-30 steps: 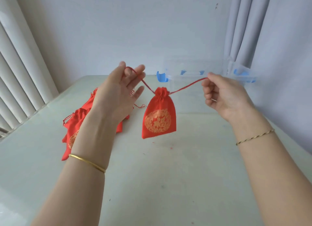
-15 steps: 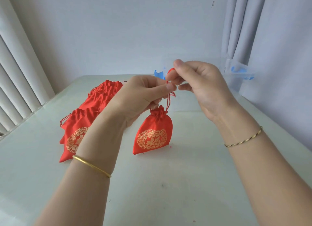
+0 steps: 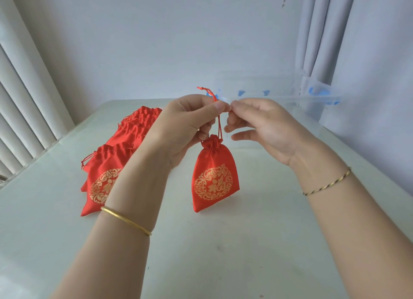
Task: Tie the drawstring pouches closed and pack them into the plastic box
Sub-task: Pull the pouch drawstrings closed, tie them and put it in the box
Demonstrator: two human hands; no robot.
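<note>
While pouch (image 3: 214, 178) dangles, hands (apparently both) pinch drawstring (image 3: 219, 125).

One red pouch (image 3: 214, 178) with a gold round print hangs upright by its red drawstring (image 3: 219, 124), mouth cinched, bottom about on the table. More red pouches (image 3: 116, 155) lie piled to its left. The clear plastic box (image 3: 268, 93) sits behind.

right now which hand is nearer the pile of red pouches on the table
Left. The left hand hangs just beside the pile of pouches, its wrist overlapping them in view; the right hand is farther off, beyond the held pouch.
</note>
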